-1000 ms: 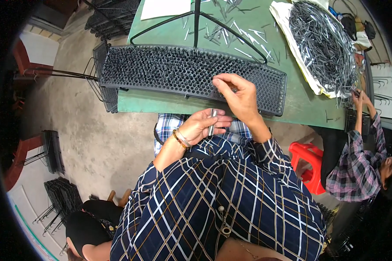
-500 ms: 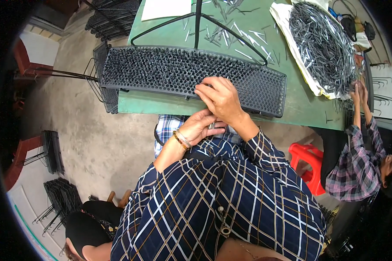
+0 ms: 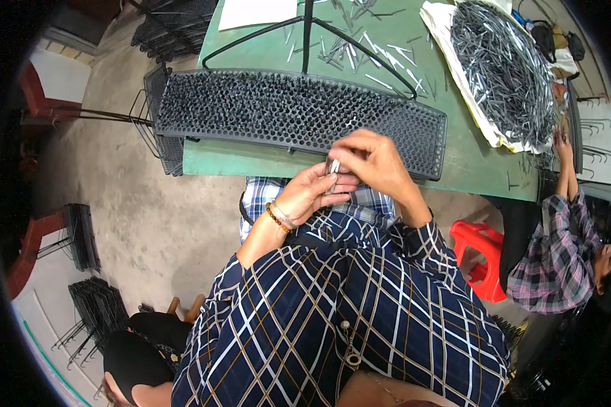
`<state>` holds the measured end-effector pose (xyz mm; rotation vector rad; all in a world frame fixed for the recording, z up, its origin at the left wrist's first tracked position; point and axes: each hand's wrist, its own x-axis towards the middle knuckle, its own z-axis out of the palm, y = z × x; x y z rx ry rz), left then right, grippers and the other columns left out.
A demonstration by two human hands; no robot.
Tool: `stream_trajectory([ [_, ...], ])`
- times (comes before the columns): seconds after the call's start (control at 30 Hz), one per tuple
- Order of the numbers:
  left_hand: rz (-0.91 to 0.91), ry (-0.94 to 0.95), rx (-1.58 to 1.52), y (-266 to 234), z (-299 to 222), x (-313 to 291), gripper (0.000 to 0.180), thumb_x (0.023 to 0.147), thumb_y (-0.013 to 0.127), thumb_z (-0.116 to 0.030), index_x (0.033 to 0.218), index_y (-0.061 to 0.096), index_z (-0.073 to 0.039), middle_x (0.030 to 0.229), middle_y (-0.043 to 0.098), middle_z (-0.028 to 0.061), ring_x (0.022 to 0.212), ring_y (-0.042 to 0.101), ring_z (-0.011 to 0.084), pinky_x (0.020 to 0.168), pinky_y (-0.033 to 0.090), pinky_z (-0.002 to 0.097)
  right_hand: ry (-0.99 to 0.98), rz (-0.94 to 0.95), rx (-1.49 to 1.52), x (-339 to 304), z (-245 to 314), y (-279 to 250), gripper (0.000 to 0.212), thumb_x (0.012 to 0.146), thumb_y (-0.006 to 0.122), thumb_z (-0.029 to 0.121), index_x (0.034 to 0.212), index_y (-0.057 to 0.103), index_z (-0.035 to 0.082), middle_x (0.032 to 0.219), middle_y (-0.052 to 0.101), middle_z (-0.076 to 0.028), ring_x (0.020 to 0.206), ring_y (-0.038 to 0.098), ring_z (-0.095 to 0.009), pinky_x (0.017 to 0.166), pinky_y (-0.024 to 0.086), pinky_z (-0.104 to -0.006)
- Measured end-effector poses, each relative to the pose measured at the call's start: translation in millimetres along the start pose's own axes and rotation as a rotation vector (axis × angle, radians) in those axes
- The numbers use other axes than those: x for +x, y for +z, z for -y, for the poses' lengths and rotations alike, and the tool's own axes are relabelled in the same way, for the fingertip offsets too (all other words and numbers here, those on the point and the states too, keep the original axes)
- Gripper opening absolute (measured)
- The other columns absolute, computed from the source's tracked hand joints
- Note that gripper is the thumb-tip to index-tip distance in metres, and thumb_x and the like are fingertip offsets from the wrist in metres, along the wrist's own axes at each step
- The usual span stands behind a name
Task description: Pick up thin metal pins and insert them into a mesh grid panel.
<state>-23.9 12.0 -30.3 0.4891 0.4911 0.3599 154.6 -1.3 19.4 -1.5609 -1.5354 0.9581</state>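
Observation:
My left hand (image 3: 305, 193) is just off the table's near edge, its fingers curled around a few short, thin metal pins (image 3: 335, 167). Thumb and fingers of my right hand (image 3: 381, 163) pinch at the upper ends of these pins, close to the left fingertips. Beyond both hands lies a long black perforated rack (image 3: 414, 139) with a wire frame handle. Dark pins stand in many of its holes from the left end past the middle. Toward its right end the holes show no upright pins.
Loose pins (image 3: 394, 57) lie scattered on the green table (image 3: 231, 157). A white sack (image 3: 455, 74) heaped with pins is at the right, where another person (image 3: 557, 251) reaches in. Nearby is a red stool (image 3: 478, 261). More black racks (image 3: 81, 237) stand at the left.
My right hand has moved from the rack's holes back toward me and down to the pins in my left hand. The left fingers have opened slightly, showing the pins.

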Motion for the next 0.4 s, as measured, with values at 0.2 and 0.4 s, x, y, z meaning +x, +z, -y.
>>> stream_trajectory([
  [0.2, -0.011, 0.017, 0.075, 12, 0, 1, 0.034, 0.094, 0.048, -0.017, 0.122, 0.045, 0.001, 0.116, 0.056, 0.0151, 0.110, 0.055, 0.0248, 0.094, 0.046, 0.0384, 0.083, 0.055, 0.230, -17, -11, -2, 0.017, 0.079, 0.068, 0.015, 0.087, 0.068, -0.001, 0.078, 0.062, -0.004, 0.065, 0.053, -0.008, 0.056, 0.041, -0.0220],
  [0.4, -0.060, 0.059, 0.302, 23, 0, 10, 0.034, 0.096, 0.044, -0.015, 0.125, 0.045, 0.003, 0.116, 0.057, 0.0168, 0.109, 0.057, 0.0257, 0.091, 0.049, 0.0351, 0.140, -0.019, 0.298, -27, -9, -16, 0.014, 0.082, 0.065, 0.011, 0.090, 0.068, 0.000, 0.085, 0.063, -0.004, 0.074, 0.056, -0.007, 0.063, 0.043, -0.0193],
])
